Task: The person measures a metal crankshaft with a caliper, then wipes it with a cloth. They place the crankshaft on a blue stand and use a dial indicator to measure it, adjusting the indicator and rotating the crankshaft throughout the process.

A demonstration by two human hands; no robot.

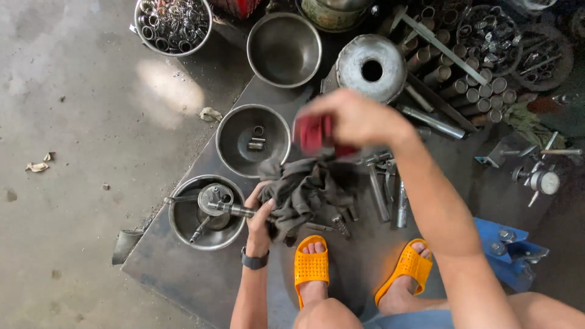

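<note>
My left hand (261, 214), with a dark watch on its wrist, grips a metal shaft part (230, 209) together with a dark grey rag (304, 192). The shaft's round flanged end rests in a steel bowl (183, 231) at the lower left. Above the rag, my right hand (353, 117) is closed on a red object (314, 134), blurred by motion. A second steel bowl (237, 152) with a few small metal pieces stands just left of the red object. Both my feet are in orange sandals (311, 265) on a dark metal plate (183, 274).
An empty steel bowl (284, 49) and a bowl of metal rings (172, 24) stand at the top. A domed metal cover with a hole (371, 67) sits behind my right hand. Steel tubes (469, 85), rods (384, 192), a dial gauge (544, 181) and a blue tool (509, 250) lie at the right.
</note>
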